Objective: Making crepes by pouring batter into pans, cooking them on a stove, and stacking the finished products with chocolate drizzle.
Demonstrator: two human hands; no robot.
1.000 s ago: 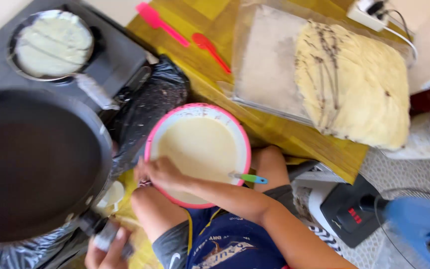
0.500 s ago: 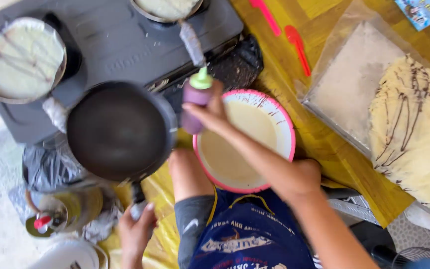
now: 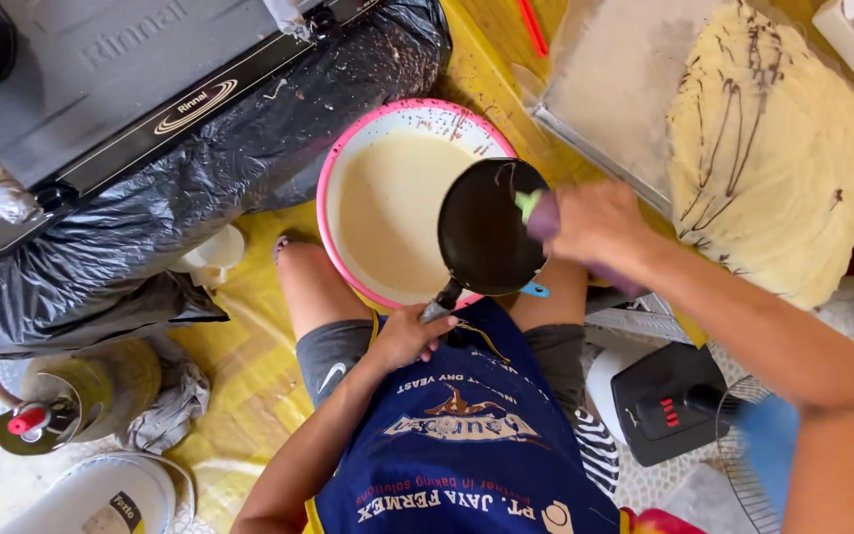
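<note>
Left hand closes its grip on a small black pan over a pink bowl of batter, catching drips, while right hand grips a purple bottle against it.

The pan, seen half a second ago on the stove at frame left, has been lifted and is now held by the left hand over the right edge of the pink bowl, at frame centre. The squeeze bottle, previously held above the bowl's upper left rim, has been brought by the right hand to the pan's right side. The view has been shifted, so that the stove is now cut off at upper left.
</note>
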